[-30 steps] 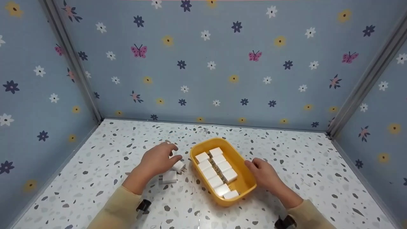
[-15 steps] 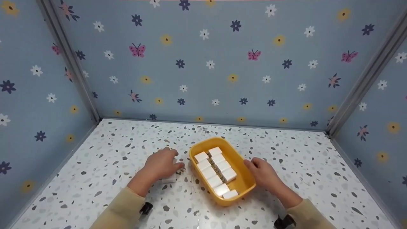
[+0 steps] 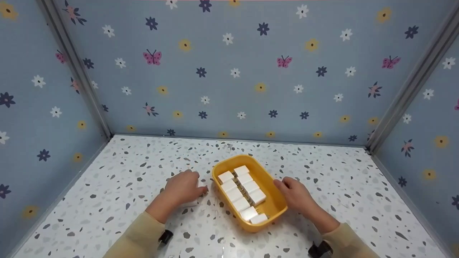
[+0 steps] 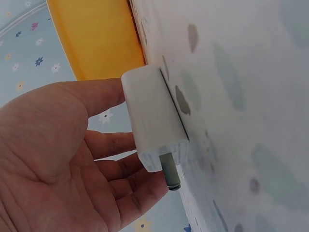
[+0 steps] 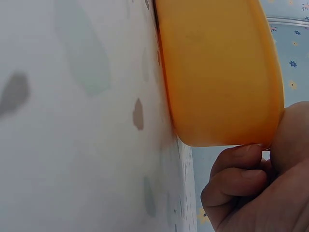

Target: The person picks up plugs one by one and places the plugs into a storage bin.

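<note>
My left hand (image 3: pixel 182 186) is low over the table, left of the yellow bin (image 3: pixel 274 200). In the left wrist view a white plug-in charger (image 4: pixel 152 113) lies against the table, its metal prong (image 4: pixel 169 171) sticking out. Behind it are the thumb and fingers of that hand; their tips are hidden, so I cannot tell what they hold. My right hand (image 3: pixel 297 195) grips the bin's right edge, thumb at the rim and fingers curled at the outer wall. Several white chargers (image 3: pixel 235 195) lie in two rows inside the bin, with prongs between the rows.
The speckled white table (image 3: pixel 344 179) meets a flowered blue wall panel (image 3: pixel 236 100) at the back. More panels with metal corner posts (image 3: pixel 84 86) stand at left and right. Bare yellow floor shows in the bin's right part.
My left hand has moved slightly right and down over the loose chargers, which the head view now mostly hides. The right hand and bin hold nearly the same place.
</note>
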Available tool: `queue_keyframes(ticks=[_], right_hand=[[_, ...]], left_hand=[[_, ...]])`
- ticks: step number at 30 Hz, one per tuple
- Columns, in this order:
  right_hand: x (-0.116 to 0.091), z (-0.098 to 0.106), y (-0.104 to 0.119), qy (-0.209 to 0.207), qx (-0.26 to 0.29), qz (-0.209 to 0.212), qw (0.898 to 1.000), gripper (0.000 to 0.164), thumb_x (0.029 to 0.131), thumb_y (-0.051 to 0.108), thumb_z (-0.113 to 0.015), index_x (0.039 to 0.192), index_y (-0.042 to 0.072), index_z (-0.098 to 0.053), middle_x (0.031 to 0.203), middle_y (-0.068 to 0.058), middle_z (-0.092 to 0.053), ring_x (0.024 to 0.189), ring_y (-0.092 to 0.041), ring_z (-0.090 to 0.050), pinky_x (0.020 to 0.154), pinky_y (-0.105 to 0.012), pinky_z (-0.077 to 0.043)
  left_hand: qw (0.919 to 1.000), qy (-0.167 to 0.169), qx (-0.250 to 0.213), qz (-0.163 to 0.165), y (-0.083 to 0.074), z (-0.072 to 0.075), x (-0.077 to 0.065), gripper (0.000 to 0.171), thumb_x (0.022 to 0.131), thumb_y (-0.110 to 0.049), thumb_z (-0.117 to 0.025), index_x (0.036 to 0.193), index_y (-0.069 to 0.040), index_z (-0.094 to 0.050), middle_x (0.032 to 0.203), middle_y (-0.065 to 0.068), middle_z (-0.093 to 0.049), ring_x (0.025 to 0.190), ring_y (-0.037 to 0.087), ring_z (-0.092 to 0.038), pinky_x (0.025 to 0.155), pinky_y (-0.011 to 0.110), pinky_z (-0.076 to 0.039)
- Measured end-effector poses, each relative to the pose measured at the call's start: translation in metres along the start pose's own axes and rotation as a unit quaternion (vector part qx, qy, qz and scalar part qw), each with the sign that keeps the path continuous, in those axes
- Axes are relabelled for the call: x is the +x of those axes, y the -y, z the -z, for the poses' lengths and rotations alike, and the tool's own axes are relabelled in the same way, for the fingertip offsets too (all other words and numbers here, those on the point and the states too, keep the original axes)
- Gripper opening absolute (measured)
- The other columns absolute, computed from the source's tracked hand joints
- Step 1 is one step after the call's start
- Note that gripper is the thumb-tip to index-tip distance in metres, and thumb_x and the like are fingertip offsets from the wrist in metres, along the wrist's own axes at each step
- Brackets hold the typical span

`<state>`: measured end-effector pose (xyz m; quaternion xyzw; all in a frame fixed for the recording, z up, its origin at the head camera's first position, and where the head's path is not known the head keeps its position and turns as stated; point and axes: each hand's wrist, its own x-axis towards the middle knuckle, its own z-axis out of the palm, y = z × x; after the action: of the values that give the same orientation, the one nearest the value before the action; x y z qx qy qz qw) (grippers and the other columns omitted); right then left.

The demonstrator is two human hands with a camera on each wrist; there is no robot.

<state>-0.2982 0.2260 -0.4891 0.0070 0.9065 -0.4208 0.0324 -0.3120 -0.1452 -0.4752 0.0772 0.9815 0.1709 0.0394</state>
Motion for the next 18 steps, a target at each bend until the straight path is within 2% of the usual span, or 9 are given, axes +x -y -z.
queue_keyframes(ticks=[4, 11, 15, 18], right_hand=[[-0.0012, -0.0006, 0.0014, 0.002, 0.004, -0.003, 1.000, 0.037, 0.117, 0.040, -0.059, 0.097, 0.009, -0.063, 0.084, -0.007, -0.057, 0.077, -0.023, -0.055, 0.066, -0.033, -0.045], [-0.0011, -0.0004, 0.0020, 0.004, 0.003, -0.004, 1.000, 0.038, 0.117, 0.042, -0.058, 0.099, 0.009, -0.064, 0.085, -0.007, -0.058, 0.078, -0.023, -0.056, 0.066, -0.033, -0.046], [-0.0002, -0.0002, 0.0009, 0.003, 0.002, -0.001, 1.000, 0.037, 0.117, 0.041, -0.059, 0.097, 0.009, -0.063, 0.084, -0.007, -0.057, 0.077, -0.022, -0.056, 0.065, -0.033, -0.046], [-0.0002, 0.0003, 0.0009, 0.003, 0.003, 0.001, 1.000, 0.037, 0.117, 0.041, -0.059, 0.097, 0.009, -0.063, 0.084, -0.007, -0.057, 0.076, -0.023, -0.055, 0.065, -0.033, -0.046]], left_hand=[[1.0000, -0.001, -0.004, 0.000, 0.0007, 0.0005, -0.0006, 0.031, 0.100, -0.035, -0.084, 0.093, -0.009, -0.068, 0.082, 0.006, -0.060, 0.073, 0.024, -0.056, 0.066, 0.042, -0.049], [0.9999, -0.003, -0.015, -0.003, 0.0000, 0.0022, -0.0017, 0.029, 0.099, -0.032, -0.085, 0.102, -0.006, -0.073, 0.087, 0.006, -0.063, 0.078, 0.025, -0.060, 0.074, 0.046, -0.057], [0.9997, -0.009, -0.020, -0.012, 0.0000, 0.0022, -0.0029, 0.034, 0.099, -0.031, -0.085, 0.116, -0.002, -0.078, 0.102, 0.010, -0.073, 0.093, 0.029, -0.069, 0.088, 0.051, -0.062], [0.9994, -0.011, -0.025, -0.020, -0.0003, 0.0017, -0.0031, 0.038, 0.099, -0.029, -0.084, 0.126, -0.002, -0.079, 0.115, 0.013, -0.076, 0.107, 0.033, -0.072, 0.098, 0.053, -0.061]])
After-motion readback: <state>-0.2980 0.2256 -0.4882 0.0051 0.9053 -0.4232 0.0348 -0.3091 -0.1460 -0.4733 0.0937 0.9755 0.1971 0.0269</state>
